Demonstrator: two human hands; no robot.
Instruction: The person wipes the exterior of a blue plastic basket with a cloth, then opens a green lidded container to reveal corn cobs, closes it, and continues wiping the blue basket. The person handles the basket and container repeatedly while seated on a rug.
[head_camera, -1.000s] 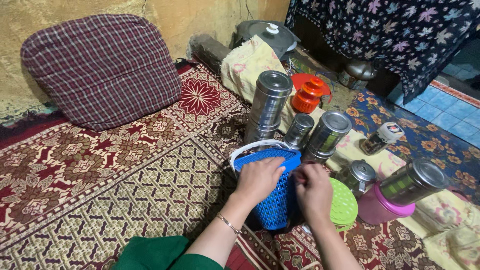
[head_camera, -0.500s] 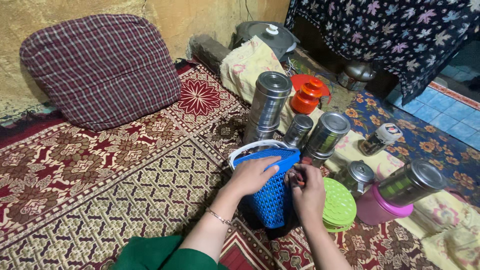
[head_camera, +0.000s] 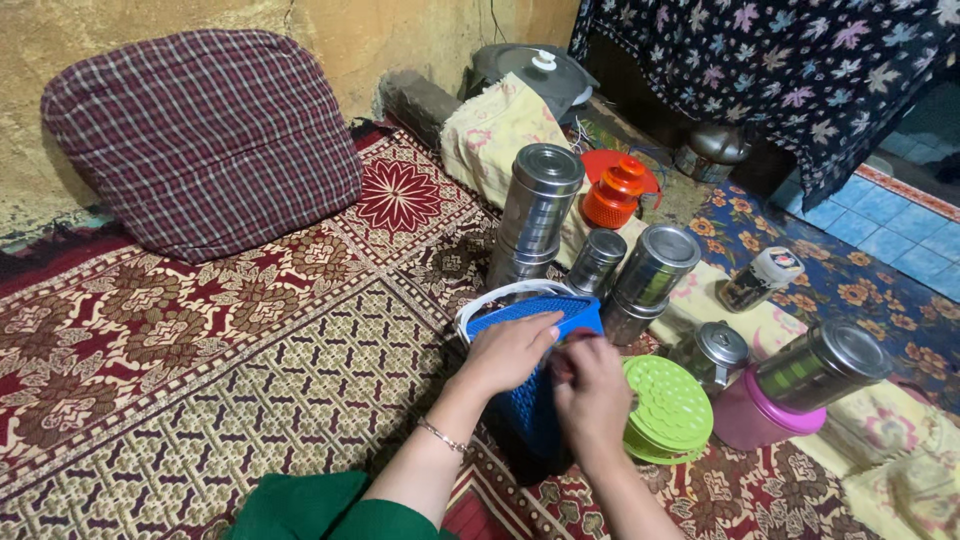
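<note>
Left hand: the left hand (head_camera: 508, 350), a thin bracelet (head_camera: 443, 437) on its wrist, lay over the upper edge of the blue basket (head_camera: 535, 400), fingers curled down onto it, grasping the rim.
Right hand: the right hand (head_camera: 590, 392) pressed against the blue basket's right side, fingers bent toward the rim; whether it pinched the mesh could not be told.
Blue basket: it stood on edge on the patterned rug (head_camera: 230, 380), its white handle (head_camera: 500, 296) arching over the top.
Green lid: a perforated green lid (head_camera: 668, 408) lay just right of the basket, touching the right hand's outer side.
Pink container: a pink container (head_camera: 745, 415) with a steel tin (head_camera: 822, 365) leaning on it sat right of the green lid.
Steel tins: a tall stacked steel canister (head_camera: 538, 215) and shorter tins (head_camera: 655, 270) stood just behind the basket.
Orange jar: an orange jar (head_camera: 612, 192) sat farther behind.
Cushion: a checked cushion (head_camera: 205, 135) leaned on the wall, well left of and beyond the basket.
</note>
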